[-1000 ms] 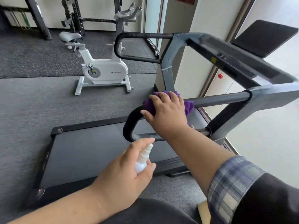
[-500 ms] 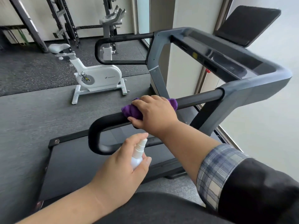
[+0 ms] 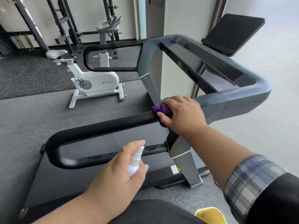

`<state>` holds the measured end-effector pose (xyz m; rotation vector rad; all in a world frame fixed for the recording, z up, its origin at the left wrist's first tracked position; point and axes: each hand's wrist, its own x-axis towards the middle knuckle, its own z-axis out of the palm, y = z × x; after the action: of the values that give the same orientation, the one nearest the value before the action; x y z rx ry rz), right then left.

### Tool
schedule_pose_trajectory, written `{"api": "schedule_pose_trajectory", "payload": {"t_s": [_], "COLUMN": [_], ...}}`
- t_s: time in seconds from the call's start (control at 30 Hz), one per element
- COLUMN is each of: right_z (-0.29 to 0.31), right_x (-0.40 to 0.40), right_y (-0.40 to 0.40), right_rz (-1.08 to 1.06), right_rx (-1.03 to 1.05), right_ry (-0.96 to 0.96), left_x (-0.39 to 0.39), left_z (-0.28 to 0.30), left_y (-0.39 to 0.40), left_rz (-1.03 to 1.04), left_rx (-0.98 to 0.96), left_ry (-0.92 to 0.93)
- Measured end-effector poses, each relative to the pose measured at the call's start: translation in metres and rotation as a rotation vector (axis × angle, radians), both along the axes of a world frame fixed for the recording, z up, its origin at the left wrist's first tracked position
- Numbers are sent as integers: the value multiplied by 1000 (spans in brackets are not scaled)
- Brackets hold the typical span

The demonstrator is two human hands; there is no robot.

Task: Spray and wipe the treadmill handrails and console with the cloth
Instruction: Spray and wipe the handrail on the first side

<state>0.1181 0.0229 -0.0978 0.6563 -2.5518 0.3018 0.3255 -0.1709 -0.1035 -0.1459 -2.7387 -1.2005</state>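
Purple cloth [image 3: 162,109] is gripped on the near handrail [image 3: 103,126] by the right hand [image 3: 182,115] (left hand [image 3: 123,173] holds the spray bottle [image 3: 134,162]).

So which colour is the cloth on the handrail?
Purple cloth, seen best in the head view.

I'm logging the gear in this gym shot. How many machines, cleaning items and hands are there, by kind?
Treadmill: 1
White exercise bike: 1
Purple cloth, gripped by the right hand on the near handrail: 1
White spray bottle, held by the left hand: 1
Hands: 2
Total: 6
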Motion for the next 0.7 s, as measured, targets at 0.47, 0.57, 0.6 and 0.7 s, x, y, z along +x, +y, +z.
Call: {"api": "schedule_pose_trajectory", "payload": {"t_s": [0.47, 0.57, 0.6, 0.7], "right_z": [12, 16, 19, 29], "right_x": [9, -6, -11, -27], "right_y": [-58, -36, -27, -4], "right_rz": [216, 344, 374, 365], "right_rx": [182, 206, 193, 155], "right_ry": [-53, -146, -198, -321], "left_x": [-15, -19, -19, -18], "left_z": [-14, -12, -11, -8], "left_y": [40, 46, 46, 45], "left_rz": [177, 168, 170, 183], "left_rx": [-4, -7, -6, -5], "left_ry": [-39, -53, -54, -39]}}
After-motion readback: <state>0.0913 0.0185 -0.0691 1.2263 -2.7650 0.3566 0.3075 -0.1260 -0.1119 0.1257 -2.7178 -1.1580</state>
